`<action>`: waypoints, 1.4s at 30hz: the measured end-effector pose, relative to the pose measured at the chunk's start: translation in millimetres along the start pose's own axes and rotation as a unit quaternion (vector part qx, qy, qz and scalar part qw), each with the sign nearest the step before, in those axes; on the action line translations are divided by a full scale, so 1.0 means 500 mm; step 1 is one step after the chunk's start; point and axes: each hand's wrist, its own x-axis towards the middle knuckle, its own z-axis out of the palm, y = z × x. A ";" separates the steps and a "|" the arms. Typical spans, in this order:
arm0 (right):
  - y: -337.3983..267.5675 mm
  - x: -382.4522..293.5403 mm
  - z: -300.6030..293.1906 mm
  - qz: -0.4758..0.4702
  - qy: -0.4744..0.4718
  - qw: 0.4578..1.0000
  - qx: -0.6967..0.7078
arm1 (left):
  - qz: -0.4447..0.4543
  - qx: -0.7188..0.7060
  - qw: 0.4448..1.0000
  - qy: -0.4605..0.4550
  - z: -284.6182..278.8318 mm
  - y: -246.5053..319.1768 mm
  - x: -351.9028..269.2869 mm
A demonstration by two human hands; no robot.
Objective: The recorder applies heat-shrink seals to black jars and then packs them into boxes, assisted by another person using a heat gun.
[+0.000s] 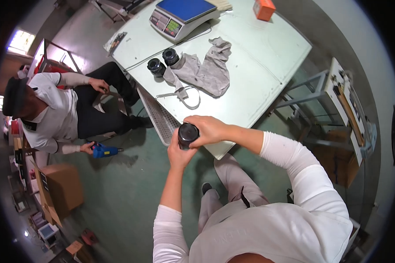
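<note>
My left hand (180,153) and my right hand (208,131) are both wrapped around a dark round jar (188,132) with a black lid. They hold it over the near corner of the white table (250,108), lid facing up towards me. The fingers hide most of its side. Two similar black-lidded jars, a nearer jar (156,67) and a farther jar (170,56), stand side by side on the tabletop. Against them lies a crumpled grey cloth (214,72), with a thin looped strap (194,104) at its near end.
A digital weighing scale (171,24) with a blue platform and an orange box (264,10) stand farther back. At left, a seated person (56,108) holds a blue heat gun (102,150). A perforated plastic crate (158,115) is beside the table; a cardboard box (64,187) sits lower left.
</note>
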 end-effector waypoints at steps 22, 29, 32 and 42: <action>0.030 0.079 -0.049 0.162 -0.036 0.975 0.151 | -0.093 -0.280 0.937 0.189 0.038 0.034 0.132; 0.002 0.070 0.014 0.105 0.086 0.959 0.250 | 0.038 -0.266 0.954 0.131 0.019 0.073 0.133; -0.001 0.072 0.009 0.147 0.098 0.941 0.287 | -0.026 -0.249 0.958 0.140 0.002 0.060 0.124; -0.012 0.081 0.041 0.207 0.051 0.881 0.423 | -0.148 -0.413 0.897 0.058 -0.044 0.020 0.099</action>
